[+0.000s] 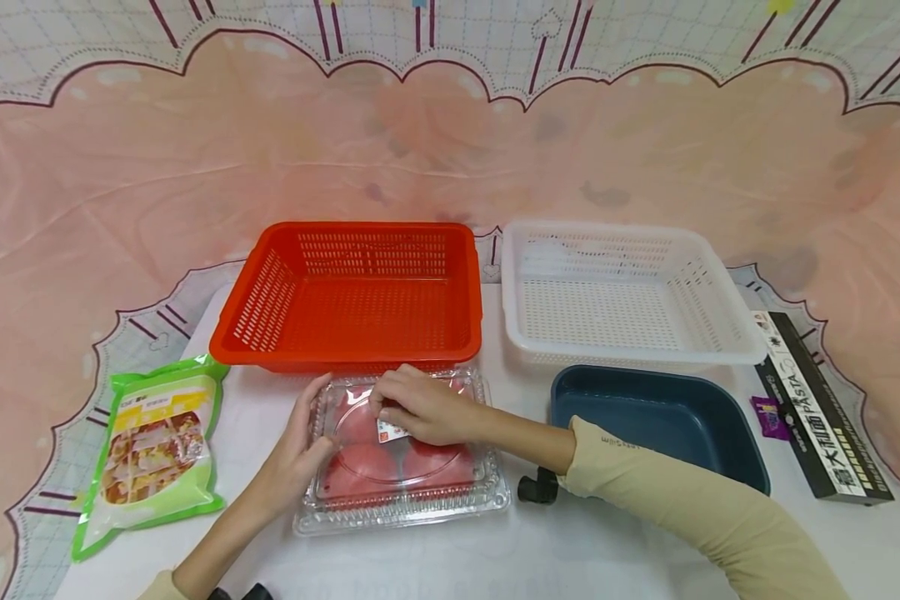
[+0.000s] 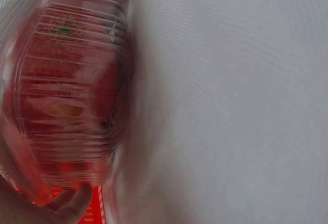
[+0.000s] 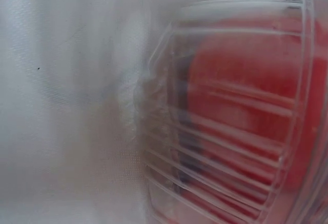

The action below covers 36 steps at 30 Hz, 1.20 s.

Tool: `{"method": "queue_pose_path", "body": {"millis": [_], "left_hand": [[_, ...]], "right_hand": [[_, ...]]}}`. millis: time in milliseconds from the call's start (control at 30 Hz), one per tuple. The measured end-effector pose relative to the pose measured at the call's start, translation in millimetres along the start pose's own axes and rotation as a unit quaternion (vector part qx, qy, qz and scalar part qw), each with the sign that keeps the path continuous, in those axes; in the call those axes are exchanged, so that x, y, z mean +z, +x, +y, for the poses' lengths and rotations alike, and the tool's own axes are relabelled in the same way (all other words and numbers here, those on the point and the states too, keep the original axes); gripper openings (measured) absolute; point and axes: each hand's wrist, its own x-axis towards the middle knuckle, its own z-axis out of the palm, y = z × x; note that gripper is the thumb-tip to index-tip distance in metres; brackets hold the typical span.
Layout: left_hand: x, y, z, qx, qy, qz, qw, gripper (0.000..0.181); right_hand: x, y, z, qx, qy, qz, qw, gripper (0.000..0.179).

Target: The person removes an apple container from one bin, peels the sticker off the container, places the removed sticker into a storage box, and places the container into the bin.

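Observation:
A clear plastic clamshell box (image 1: 401,487) with large round red items inside lies in front of the red basket. My left hand (image 1: 288,458) holds its left side, fingers along the edge and thumb on the lid's rim. In the left wrist view, fingertips (image 2: 79,203) curl at the end of the box's ribbed wall (image 2: 66,90). Over the lid, my right hand (image 1: 423,408) has curled fingers and pinches a small white printed label (image 1: 392,431), partly covered by that hand. The right wrist view shows only the box's ribbed side (image 3: 236,116) and the red contents.
Behind the box stand a red basket (image 1: 367,358) and a white basket (image 1: 637,354). A dark blue tray (image 1: 645,400) sits under the right forearm's far side. A green bag (image 1: 153,450) lies left; a black pasta box (image 1: 825,408) and small purple packet (image 1: 770,417) lie right.

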Motion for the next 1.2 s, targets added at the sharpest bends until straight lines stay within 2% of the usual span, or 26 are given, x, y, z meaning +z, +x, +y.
{"method": "queue_pose_path", "body": {"millis": [233,600,1200], "left_hand": [[-0.2,-0.8,-0.2,0.000,0.003,0.001,1.0000,0.077],[0.3,-0.5,-0.5,0.003,0.005,0.002,1.0000,0.076],[0.5,0.3,-2.6,0.006,-0.002,0.000,1.0000,0.076]], "right_hand": [[2.2,-0.3,0.7,-0.016,-0.015,0.001,0.9998,0.007],[3.8,-1.5,1.0,-0.016,0.005,0.004,0.9998,0.007],[1.0,-2.0,2.6,0.004,0.092,0.020,0.9956,0.008]]}}
